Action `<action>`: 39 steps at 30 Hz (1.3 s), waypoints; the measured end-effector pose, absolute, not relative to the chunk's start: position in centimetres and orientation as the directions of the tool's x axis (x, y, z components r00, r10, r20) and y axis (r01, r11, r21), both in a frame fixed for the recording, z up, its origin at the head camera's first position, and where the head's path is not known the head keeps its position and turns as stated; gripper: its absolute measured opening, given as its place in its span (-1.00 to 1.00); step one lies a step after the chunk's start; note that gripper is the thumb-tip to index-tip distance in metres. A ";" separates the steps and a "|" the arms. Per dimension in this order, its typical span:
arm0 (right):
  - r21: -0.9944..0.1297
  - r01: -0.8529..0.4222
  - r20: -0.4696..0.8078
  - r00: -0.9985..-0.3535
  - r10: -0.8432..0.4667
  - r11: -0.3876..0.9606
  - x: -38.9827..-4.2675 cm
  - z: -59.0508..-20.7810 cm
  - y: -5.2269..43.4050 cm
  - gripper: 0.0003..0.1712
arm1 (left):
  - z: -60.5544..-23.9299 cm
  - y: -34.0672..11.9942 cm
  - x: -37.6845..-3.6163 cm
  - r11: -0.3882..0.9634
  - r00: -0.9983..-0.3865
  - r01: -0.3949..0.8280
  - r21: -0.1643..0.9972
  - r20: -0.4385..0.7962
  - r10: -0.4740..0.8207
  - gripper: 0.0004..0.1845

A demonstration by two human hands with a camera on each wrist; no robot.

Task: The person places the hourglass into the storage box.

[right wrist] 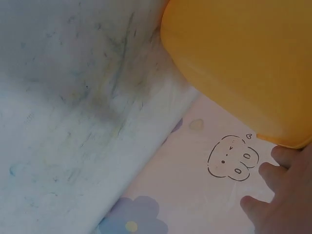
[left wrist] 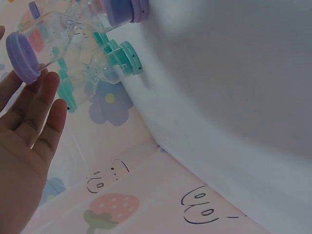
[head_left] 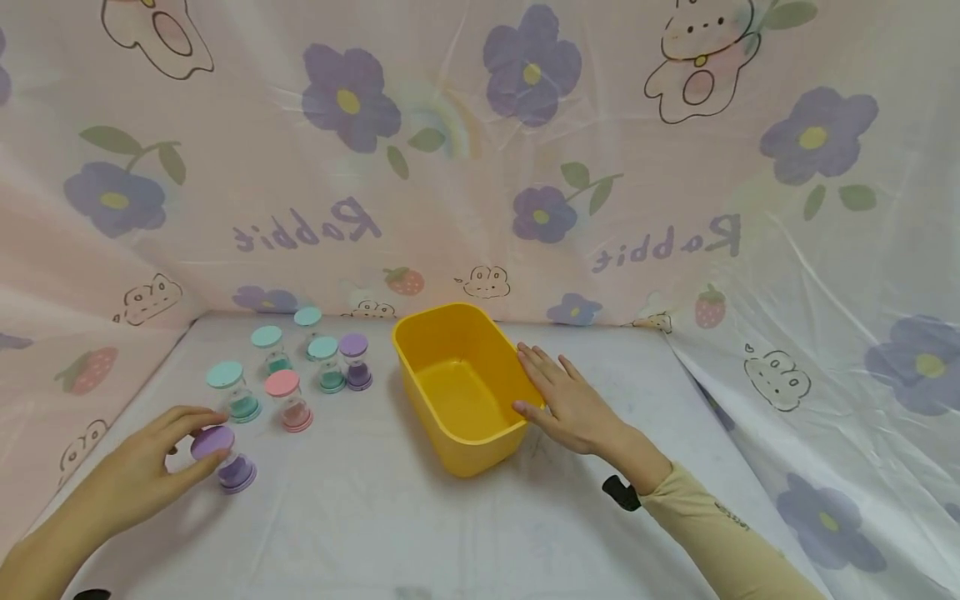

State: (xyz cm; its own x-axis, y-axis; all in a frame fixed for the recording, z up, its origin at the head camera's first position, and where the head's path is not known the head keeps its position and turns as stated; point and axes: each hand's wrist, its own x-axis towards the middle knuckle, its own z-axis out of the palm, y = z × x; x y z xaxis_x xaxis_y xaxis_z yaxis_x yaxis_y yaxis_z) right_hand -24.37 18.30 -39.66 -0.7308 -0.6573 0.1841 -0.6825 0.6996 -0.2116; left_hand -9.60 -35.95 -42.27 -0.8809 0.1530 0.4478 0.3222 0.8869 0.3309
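Observation:
My left hand (head_left: pixel 161 462) has its thumb and fingers around the lilac top cap of a purple sand timer (head_left: pixel 237 472) at the left of the table. In the left wrist view the fingertips lie against that purple cap (left wrist: pixel 23 57). Behind it stand several other sand timers: a pink one (head_left: pixel 296 412), teal ones such as this teal timer (head_left: pixel 243 404), and a second purple timer (head_left: pixel 358 373). My right hand (head_left: pixel 573 404), fingers extended, rests at the right rim of a yellow bin (head_left: pixel 461 454). Nothing lies inside the bin.
A white table surface (head_left: pixel 360 517) lies under everything. Patterned cloth (head_left: pixel 450 192) with flowers and rabbits hangs behind and at both sides, meeting the table's edges. The right wrist view shows faint smudges on the tabletop (right wrist: pixel 107 73) beside the bin.

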 end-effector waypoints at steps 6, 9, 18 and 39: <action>-0.189 -0.680 0.181 -0.733 -0.656 0.708 -24.3 -39.7 18.3 -0.06 | -42.9 -36.0 -9.6 0.869 -0.858 0.358 0.343 0.488 0.161 -0.48; -0.188 -0.680 0.178 -0.733 -0.656 0.709 -24.3 -39.7 18.2 -0.06 | -43.1 -36.0 -9.7 0.857 -0.842 0.380 0.348 0.513 0.165 -0.46; -0.204 -0.677 0.171 -0.736 -0.656 0.707 -24.2 -39.6 18.0 -0.07 | -43.5 -35.9 -9.4 0.851 -0.820 0.385 0.357 0.556 0.138 -0.43; -0.222 -0.687 0.177 -0.726 -0.664 0.692 -24.2 -39.7 18.2 -0.07 | -42.2 -34.6 -10.0 0.823 -0.760 0.457 0.337 0.629 0.164 -0.42</action>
